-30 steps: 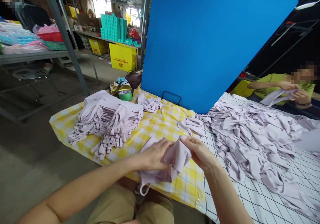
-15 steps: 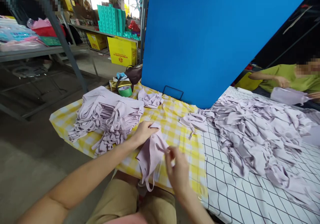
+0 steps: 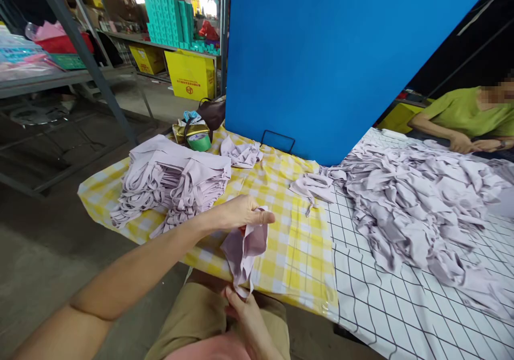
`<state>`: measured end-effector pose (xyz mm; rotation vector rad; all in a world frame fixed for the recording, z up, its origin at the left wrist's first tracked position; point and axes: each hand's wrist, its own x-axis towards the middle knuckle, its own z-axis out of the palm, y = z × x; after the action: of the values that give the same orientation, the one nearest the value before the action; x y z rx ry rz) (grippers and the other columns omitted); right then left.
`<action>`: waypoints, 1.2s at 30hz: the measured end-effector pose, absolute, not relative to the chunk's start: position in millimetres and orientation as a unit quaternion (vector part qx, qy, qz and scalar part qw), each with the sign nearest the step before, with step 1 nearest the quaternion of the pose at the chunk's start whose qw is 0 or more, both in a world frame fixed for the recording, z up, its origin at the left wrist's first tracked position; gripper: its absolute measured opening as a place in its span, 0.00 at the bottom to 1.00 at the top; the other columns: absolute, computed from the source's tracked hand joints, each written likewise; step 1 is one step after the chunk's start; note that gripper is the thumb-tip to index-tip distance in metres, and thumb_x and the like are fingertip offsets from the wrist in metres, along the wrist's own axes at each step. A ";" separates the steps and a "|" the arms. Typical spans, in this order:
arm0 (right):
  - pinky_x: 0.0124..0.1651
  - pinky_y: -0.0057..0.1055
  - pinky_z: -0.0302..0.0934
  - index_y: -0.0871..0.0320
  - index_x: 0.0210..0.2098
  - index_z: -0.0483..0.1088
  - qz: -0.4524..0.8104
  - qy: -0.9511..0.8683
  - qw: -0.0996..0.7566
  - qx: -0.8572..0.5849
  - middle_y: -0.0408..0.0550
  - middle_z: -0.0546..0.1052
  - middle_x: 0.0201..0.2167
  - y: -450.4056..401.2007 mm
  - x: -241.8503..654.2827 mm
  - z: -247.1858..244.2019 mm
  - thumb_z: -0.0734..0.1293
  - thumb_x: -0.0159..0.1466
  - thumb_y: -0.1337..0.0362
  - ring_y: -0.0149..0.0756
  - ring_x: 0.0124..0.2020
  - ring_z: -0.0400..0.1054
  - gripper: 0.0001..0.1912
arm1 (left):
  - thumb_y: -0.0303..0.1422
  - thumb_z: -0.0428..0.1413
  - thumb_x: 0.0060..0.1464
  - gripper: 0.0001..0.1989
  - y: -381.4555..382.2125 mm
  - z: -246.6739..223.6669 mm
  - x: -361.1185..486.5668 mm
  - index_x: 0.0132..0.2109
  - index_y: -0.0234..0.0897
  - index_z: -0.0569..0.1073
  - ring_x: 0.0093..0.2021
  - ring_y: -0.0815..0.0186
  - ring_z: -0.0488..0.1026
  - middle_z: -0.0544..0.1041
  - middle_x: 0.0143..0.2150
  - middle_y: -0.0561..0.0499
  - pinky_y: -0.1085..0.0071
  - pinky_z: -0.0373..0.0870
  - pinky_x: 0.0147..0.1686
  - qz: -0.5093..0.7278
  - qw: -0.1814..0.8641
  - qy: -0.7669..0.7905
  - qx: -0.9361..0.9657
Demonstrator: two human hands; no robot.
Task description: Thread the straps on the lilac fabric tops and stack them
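A pale mauve fabric piece [image 3: 255, 240] hangs over the near edge of the yellow checked cloth [image 3: 297, 242]. My left hand [image 3: 244, 212] pinches its upper end, thumb pointing right. Lower down, past the table edge, my right hand [image 3: 243, 306] has its fingers closed at the piece's narrow bottom end. Left of my left hand lies a neat stack of similar mauve pieces [image 3: 176, 172] with looped straps. One crumpled piece [image 3: 241, 152] rests behind, and another [image 3: 313, 187] lies to the right.
A large blue panel [image 3: 313, 60] stands at the table's back. On the right, a loose mauve heap [image 3: 417, 199] covers part of the white grid cloth [image 3: 369, 295]. A person in green [image 3: 461, 113] sits beyond it. Green tape [image 3: 199, 141] lies behind the stack.
My right hand has moved down and left from the fabric's side to its bottom end. My left hand has turned and shifted slightly right. The person's hands no longer hold up a piece.
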<state>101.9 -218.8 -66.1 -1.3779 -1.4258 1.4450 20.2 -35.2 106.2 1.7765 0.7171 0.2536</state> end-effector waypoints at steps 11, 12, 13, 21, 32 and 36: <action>0.27 0.29 0.51 0.56 0.25 0.64 0.309 -0.639 0.272 -0.649 0.43 0.66 0.20 -154.2 180.8 92.9 0.56 0.62 0.49 0.33 0.23 0.59 0.20 | 0.37 0.61 0.35 0.13 -25.8 111.9 7.2 0.25 0.33 0.67 0.22 0.73 0.61 0.66 0.22 0.56 0.76 0.57 0.23 0.254 0.647 0.372 0.615; 0.28 0.30 0.52 0.56 0.25 0.65 0.252 -0.654 0.251 -0.668 0.45 0.68 0.21 -147.8 183.3 94.5 0.56 0.62 0.51 0.35 0.25 0.61 0.18 | 0.36 0.60 0.35 0.13 -27.5 107.5 8.5 0.26 0.33 0.66 0.22 0.73 0.61 0.66 0.22 0.57 0.76 0.58 0.23 0.261 0.649 0.382 0.604; 0.31 0.32 0.54 0.56 0.27 0.67 0.195 -0.663 0.236 -0.683 0.47 0.70 0.24 -142.5 183.5 92.5 0.58 0.61 0.52 0.38 0.28 0.63 0.16 | 0.35 0.59 0.35 0.12 -29.2 102.8 10.2 0.25 0.34 0.65 0.22 0.74 0.60 0.64 0.22 0.58 0.77 0.56 0.23 0.271 0.641 0.391 0.602; 0.32 0.32 0.56 0.57 0.31 0.70 0.230 -0.630 0.231 -0.705 0.50 0.75 0.30 -108.9 154.8 45.7 0.61 0.55 0.66 0.41 0.32 0.68 0.06 | 0.30 0.53 0.42 0.08 -46.9 104.1 26.5 0.31 0.37 0.60 0.22 0.75 0.59 0.62 0.24 0.59 0.78 0.56 0.22 0.303 0.681 0.327 0.581; 0.23 0.28 0.62 0.57 0.30 0.73 0.545 -0.265 0.493 -0.624 0.43 0.75 0.25 -122.2 226.0 37.8 0.69 0.46 0.62 0.34 0.24 0.67 0.11 | 0.29 0.47 0.47 0.13 -65.9 39.0 -17.7 0.41 0.35 0.68 0.41 0.62 0.71 0.74 0.41 0.48 0.71 0.65 0.39 0.239 0.500 0.566 0.610; 0.27 0.34 0.67 0.55 0.25 0.71 0.568 -0.215 0.543 -0.580 0.48 0.76 0.25 -138.6 233.0 11.1 0.71 0.44 0.63 0.42 0.29 0.70 0.08 | 0.31 0.46 0.52 0.22 -72.6 20.4 -7.6 0.55 0.34 0.62 0.48 0.55 0.70 0.73 0.48 0.39 0.64 0.63 0.44 0.095 0.367 0.608 0.698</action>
<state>233.0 -138.6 11.1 -1.3777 -0.5099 1.3485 -7.6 -72.6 20.4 1.7925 1.5623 0.2452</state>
